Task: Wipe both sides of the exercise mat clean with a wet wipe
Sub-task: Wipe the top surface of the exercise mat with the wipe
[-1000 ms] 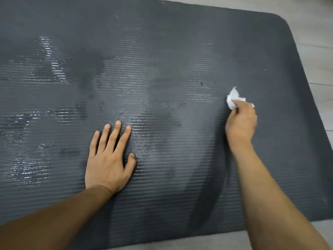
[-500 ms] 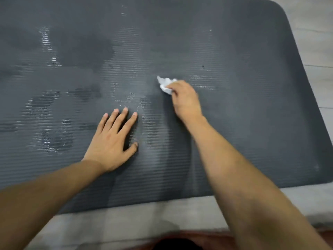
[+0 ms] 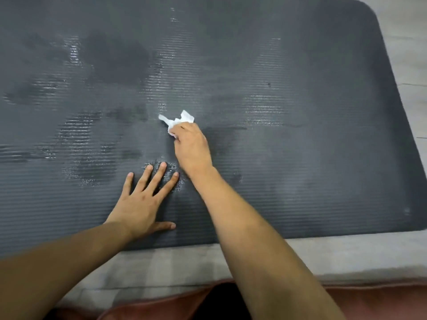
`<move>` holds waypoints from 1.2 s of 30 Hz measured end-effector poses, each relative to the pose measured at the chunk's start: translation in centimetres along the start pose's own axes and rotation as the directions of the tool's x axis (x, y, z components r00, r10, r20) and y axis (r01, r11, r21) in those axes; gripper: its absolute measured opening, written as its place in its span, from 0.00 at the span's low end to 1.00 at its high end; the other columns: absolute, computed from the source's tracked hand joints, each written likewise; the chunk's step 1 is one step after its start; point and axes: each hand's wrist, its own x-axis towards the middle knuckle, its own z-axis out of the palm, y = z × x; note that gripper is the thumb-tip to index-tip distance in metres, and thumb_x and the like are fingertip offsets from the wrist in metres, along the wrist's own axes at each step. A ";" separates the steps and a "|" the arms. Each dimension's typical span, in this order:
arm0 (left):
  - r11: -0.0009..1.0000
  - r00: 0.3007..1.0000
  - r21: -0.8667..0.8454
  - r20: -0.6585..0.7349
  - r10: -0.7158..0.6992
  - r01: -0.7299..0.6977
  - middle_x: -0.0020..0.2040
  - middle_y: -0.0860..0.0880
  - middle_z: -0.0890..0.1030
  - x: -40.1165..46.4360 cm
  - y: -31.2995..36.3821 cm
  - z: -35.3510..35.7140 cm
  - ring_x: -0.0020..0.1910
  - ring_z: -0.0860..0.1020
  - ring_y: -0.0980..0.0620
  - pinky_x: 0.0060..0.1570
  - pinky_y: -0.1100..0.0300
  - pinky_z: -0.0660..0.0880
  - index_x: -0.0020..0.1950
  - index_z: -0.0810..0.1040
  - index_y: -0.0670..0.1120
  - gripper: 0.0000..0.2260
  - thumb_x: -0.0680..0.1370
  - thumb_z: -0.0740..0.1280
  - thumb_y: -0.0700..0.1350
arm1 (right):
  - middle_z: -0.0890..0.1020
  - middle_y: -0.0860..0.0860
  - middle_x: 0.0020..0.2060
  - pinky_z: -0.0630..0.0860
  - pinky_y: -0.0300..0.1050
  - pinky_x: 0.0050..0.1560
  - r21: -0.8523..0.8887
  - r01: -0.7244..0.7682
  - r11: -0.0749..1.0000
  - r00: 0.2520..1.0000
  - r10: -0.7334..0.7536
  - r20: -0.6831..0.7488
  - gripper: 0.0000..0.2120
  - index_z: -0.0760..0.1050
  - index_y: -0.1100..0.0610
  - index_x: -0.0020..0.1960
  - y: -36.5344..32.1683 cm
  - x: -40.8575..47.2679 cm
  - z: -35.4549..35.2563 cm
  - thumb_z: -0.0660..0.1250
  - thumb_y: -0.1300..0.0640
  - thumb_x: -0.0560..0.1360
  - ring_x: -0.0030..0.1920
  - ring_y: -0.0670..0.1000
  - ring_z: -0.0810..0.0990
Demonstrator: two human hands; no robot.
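The mat (image 3: pixel 300 172) lies flat on the floor (image 3: pixel 346 252), dark grey and ribbed, filling most of the view; its rounded right corners show, and its near edge runs just in front of the person.

The right hand (image 3: pixel 193 146) sits on the mat near its middle, fingers curled round a crumpled white wipe (image 3: pixel 176 121). The wipe sticks out past the fingertips on the far side of the hand — up and a little to the left — and touches the mat there.

The left hand (image 3: pixel 141 204) lies flat on the mat, fingers straight and spread, thumb out to the side, holding nothing. It is nearer the person than the right hand and just to its left, its fingertips close beside the right wrist.

Shiny wet streaks and darker patches mark the mat, mostly on the left half and around both hands.
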 end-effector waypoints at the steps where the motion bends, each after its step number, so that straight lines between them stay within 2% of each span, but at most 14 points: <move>1: 1.000 0.999 0.019 0.040 -0.011 0.010 0.77 0.50 0.21 0.0 0.1 -0.2 0.79 0.29 0.45 0.78 0.36 0.38 0.73 0.17 0.59 0.54 0.71 0.57 0.78 | 0.83 0.54 0.46 0.74 0.47 0.53 -0.015 0.074 0.997 0.996 -0.073 0.052 0.11 0.83 0.59 0.46 0.3 -0.1 0.0 0.67 0.70 0.69 0.48 0.59 0.80; 3: 1.000 0.998 0.015 0.065 -0.019 0.018 0.76 0.50 0.20 0.1 0.3 -0.7 0.79 0.28 0.45 0.78 0.36 0.37 0.72 0.16 0.59 0.54 0.72 0.57 0.78 | 0.83 0.53 0.50 0.76 0.50 0.53 -0.065 0.147 0.987 0.984 -0.139 0.110 0.14 0.83 0.56 0.51 3.7 0.3 -2.3 0.61 0.64 0.73 0.50 0.58 0.79; 5: 0.999 0.998 -0.013 0.062 -0.030 0.031 0.77 0.50 0.21 0.1 0.3 -0.8 0.81 0.31 0.43 0.78 0.36 0.38 0.73 0.17 0.60 0.54 0.72 0.59 0.78 | 0.83 0.53 0.54 0.74 0.45 0.58 -0.148 0.040 0.988 0.998 -0.032 0.056 0.20 0.83 0.53 0.56 9.0 0.3 -6.3 0.55 0.55 0.74 0.54 0.55 0.79; 7: 0.999 0.995 0.011 0.087 -0.042 0.041 0.77 0.50 0.21 0.0 0.6 -1.0 0.81 0.31 0.42 0.78 0.36 0.38 0.73 0.17 0.59 0.54 0.72 0.59 0.77 | 0.83 0.56 0.55 0.70 0.43 0.59 -0.263 -0.170 0.950 0.983 0.145 -0.111 0.19 0.82 0.55 0.58 14.9 -0.6 -11.5 0.57 0.59 0.72 0.56 0.58 0.79; 10: 0.997 0.992 0.058 0.110 -0.057 0.051 0.77 0.49 0.21 0.2 1.0 -1.3 0.81 0.31 0.42 0.78 0.35 0.38 0.71 0.16 0.58 0.54 0.72 0.58 0.77 | 0.81 0.60 0.55 0.71 0.50 0.56 -0.259 -0.593 0.762 0.796 0.507 -0.330 0.18 0.82 0.59 0.56 19.4 -2.6 -17.3 0.59 0.68 0.72 0.54 0.63 0.78; 12: 0.997 0.988 0.058 0.139 -0.067 0.059 0.78 0.49 0.22 0.2 1.0 -1.6 0.81 0.31 0.41 0.79 0.34 0.40 0.70 0.15 0.58 0.55 0.72 0.58 0.77 | 0.80 0.57 0.48 0.71 0.46 0.50 -0.050 -0.698 0.714 0.682 0.643 -0.349 0.14 0.81 0.61 0.52 16.8 -2.3 -15.6 0.59 0.67 0.73 0.49 0.57 0.77; 14: 0.995 0.984 0.071 0.157 -0.079 0.068 0.78 0.48 0.22 0.2 1.3 -1.9 0.81 0.31 0.41 0.79 0.34 0.41 0.71 0.15 0.58 0.54 0.73 0.59 0.77 | 0.77 0.56 0.41 0.69 0.36 0.48 0.128 -0.512 0.850 0.783 0.522 -0.337 0.07 0.78 0.64 0.45 11.7 -1.5 -10.7 0.61 0.68 0.71 0.43 0.52 0.75; 16: 0.992 0.977 0.094 0.188 -0.096 0.080 0.78 0.48 0.22 0.1 1.6 -2.3 0.81 0.31 0.42 0.79 0.35 0.42 0.71 0.16 0.57 0.54 0.74 0.59 0.76 | 0.81 0.57 0.42 0.69 0.37 0.56 0.066 -0.165 0.984 0.945 0.177 -0.275 0.10 0.79 0.64 0.43 5.2 -2.2 -4.6 0.62 0.71 0.67 0.47 0.53 0.75; 20: 0.989 0.964 0.108 0.235 -0.121 0.098 0.77 0.48 0.21 0.0 2.1 -2.9 0.81 0.31 0.42 0.79 0.35 0.44 0.69 0.15 0.56 0.54 0.74 0.60 0.75 | 0.83 0.53 0.49 0.73 0.44 0.59 0.010 0.183 0.983 0.982 -0.184 0.043 0.18 0.82 0.59 0.53 -0.5 -4.2 -0.7 0.56 0.63 0.72 0.53 0.53 0.76; 23: 0.991 0.966 0.093 0.230 -0.115 0.095 0.77 0.48 0.22 0.0 2.0 -3.0 0.81 0.32 0.41 0.79 0.35 0.44 0.71 0.16 0.57 0.55 0.74 0.61 0.75 | 0.84 0.54 0.48 0.74 0.44 0.53 -0.093 0.135 0.986 0.989 -0.139 -0.039 0.16 0.83 0.58 0.52 6.3 -3.9 -5.3 0.59 0.63 0.72 0.48 0.58 0.81; 25: 0.992 0.966 0.088 0.232 -0.112 0.094 0.79 0.48 0.23 0.0 2.0 -3.0 0.82 0.33 0.41 0.79 0.35 0.45 0.73 0.18 0.57 0.55 0.74 0.62 0.75 | 0.84 0.58 0.45 0.71 0.44 0.51 -0.222 -0.110 0.969 0.978 0.065 -0.200 0.13 0.83 0.61 0.49 12.1 -4.6 -10.2 0.63 0.67 0.69 0.45 0.61 0.82; 30: 0.991 0.963 0.094 0.243 -0.117 0.097 0.77 0.48 0.21 0.0 2.1 -3.1 0.81 0.32 0.41 0.79 0.35 0.44 0.71 0.17 0.58 0.55 0.74 0.62 0.75 | 0.82 0.62 0.50 0.72 0.52 0.50 -0.124 -0.710 0.694 0.675 0.619 -0.402 0.18 0.82 0.59 0.56 15.8 -6.3 -17.1 0.60 0.68 0.73 0.50 0.64 0.79; 34: 0.990 0.961 0.097 0.251 -0.119 0.098 0.75 0.49 0.20 0.1 2.1 -3.3 0.82 0.32 0.41 0.79 0.35 0.45 0.69 0.15 0.58 0.55 0.73 0.61 0.76 | 0.83 0.63 0.47 0.69 0.32 0.48 0.151 -0.409 0.900 0.890 0.430 -0.153 0.12 0.81 0.67 0.50 5.0 -4.8 -7.5 0.62 0.67 0.72 0.43 0.39 0.76; 36: 0.988 0.958 0.111 0.255 -0.130 0.104 0.77 0.48 0.21 0.1 2.2 -3.3 0.82 0.32 0.41 0.79 0.35 0.45 0.70 0.17 0.57 0.55 0.73 0.61 0.76 | 0.84 0.59 0.46 0.71 0.36 0.54 0.077 -0.161 0.984 0.987 0.161 0.012 0.12 0.83 0.65 0.49 -0.4 -5.9 -2.7 0.64 0.68 0.69 0.48 0.43 0.77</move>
